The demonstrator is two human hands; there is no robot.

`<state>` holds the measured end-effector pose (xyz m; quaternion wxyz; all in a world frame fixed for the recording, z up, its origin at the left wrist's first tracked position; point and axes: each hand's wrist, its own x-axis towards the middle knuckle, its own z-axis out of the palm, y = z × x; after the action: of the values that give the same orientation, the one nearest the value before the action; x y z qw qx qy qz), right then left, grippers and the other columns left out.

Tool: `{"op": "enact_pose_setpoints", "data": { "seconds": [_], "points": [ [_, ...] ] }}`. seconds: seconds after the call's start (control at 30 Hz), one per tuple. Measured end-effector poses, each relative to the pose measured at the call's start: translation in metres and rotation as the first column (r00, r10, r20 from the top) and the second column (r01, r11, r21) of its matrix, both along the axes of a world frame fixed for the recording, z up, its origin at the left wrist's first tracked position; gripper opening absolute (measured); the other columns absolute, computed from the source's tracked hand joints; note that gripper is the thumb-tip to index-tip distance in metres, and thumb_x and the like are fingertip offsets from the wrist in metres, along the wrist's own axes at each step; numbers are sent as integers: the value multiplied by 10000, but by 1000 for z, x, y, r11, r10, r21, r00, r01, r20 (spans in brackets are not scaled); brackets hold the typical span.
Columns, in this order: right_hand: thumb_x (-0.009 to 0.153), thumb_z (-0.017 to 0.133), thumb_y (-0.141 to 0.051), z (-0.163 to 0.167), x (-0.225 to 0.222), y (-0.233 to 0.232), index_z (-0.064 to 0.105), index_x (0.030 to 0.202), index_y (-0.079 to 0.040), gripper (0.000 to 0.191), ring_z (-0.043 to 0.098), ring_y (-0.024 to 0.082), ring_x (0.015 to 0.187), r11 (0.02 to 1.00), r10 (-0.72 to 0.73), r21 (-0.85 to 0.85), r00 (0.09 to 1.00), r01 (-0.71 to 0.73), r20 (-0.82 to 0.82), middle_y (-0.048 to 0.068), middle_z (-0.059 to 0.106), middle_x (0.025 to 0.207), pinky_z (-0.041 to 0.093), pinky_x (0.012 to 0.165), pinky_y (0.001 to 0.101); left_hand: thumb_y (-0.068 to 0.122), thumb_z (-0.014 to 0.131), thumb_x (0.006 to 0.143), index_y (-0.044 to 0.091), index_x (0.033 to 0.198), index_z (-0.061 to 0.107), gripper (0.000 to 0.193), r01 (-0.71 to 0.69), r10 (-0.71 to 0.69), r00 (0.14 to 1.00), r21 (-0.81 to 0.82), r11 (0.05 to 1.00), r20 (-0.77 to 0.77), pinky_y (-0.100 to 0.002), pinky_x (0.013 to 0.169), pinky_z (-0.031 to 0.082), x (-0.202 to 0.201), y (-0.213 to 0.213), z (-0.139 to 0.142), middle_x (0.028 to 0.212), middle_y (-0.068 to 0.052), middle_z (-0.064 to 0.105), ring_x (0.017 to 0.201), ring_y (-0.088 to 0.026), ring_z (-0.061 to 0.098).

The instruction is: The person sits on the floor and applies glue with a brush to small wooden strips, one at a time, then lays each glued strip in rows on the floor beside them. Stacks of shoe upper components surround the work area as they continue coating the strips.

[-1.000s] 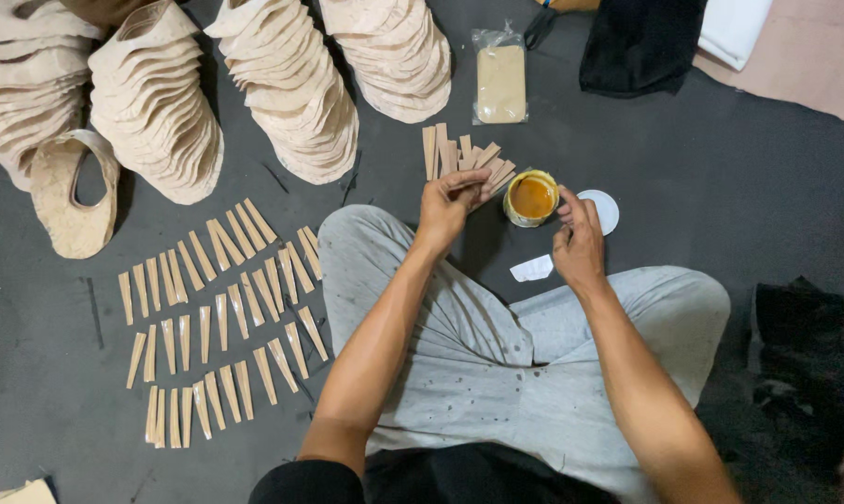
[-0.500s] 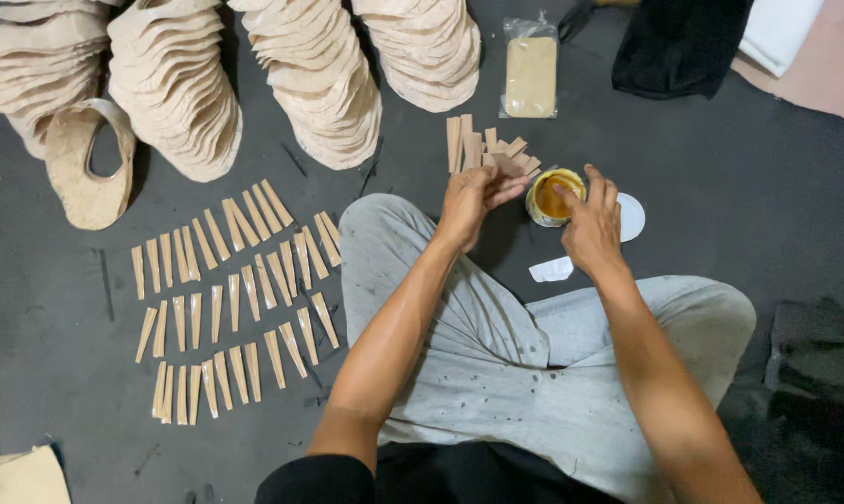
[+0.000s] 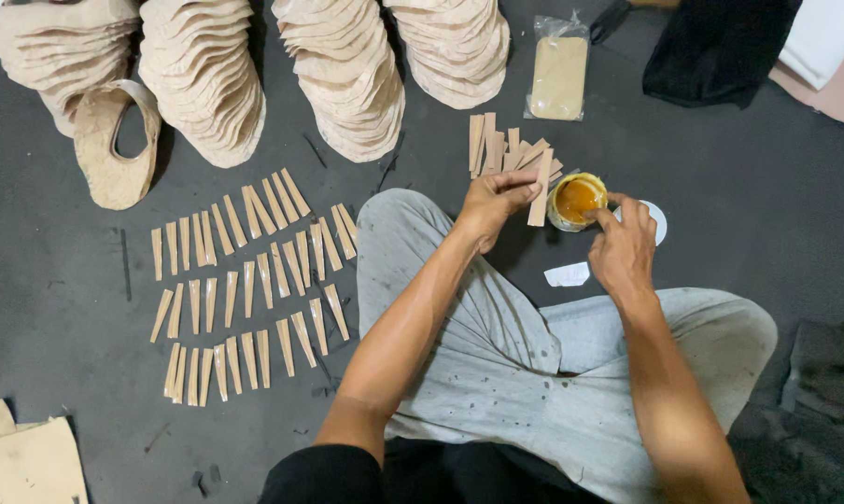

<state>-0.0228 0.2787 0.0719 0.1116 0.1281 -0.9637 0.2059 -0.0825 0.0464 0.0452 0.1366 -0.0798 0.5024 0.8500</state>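
head view: small round tin of amber glue [image 3: 578,200] sits open on the dark floor beyond the knee. left hand [image 3: 493,203] pinches a narrow tan leather strip [image 3: 540,189] beside it; right hand [image 3: 622,245], fingers loosely curled, dips a fingertip at the tin's rim.
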Motion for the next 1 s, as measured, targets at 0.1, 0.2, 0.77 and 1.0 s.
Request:
{"op": "enact_pose_setpoints", "data": {
  "seconds": [0.1,0.2,0.77,1.0],
  "points": [
    [731,626,72,3,0,-3,774,1019,-57,349,528,332,1285,994,17,109,1000,-15,-15,126,629,1365,395,1055,483,74,763,942,-59,1149,732,248,19,-17,999,-30,999,48,-264,753,590,3,1,-3,994,-95,739,847,-137,688],
    [736,614,72,11,3,-5,771,1150,-50,460,515,344,1276,998,19,67,996,-13,-84,168,619,1360,381,1048,488,83,765,967,-45,1137,742,214,51,-45,997,-119,992,60,-247,649,553,2,1,3,937,-81,724,774,-133,645],
    [808,469,168,80,4,-35,667,1303,-78,587,642,280,1151,766,170,-631,985,-124,13,139,581,1199,506,1020,342,-12,734,877,22,1372,588,517,267,-270,961,-49,963,-62,-345,722,662,25,10,50,970,-62,698,873,-159,714],
    [805,453,159,84,-7,-39,674,1306,-85,600,625,292,1136,790,146,-604,989,-107,16,143,579,1181,504,1000,358,-12,719,876,50,1371,589,515,302,-303,952,-36,953,-39,-342,724,649,26,10,58,973,-40,681,878,-147,703]
  ]
}}
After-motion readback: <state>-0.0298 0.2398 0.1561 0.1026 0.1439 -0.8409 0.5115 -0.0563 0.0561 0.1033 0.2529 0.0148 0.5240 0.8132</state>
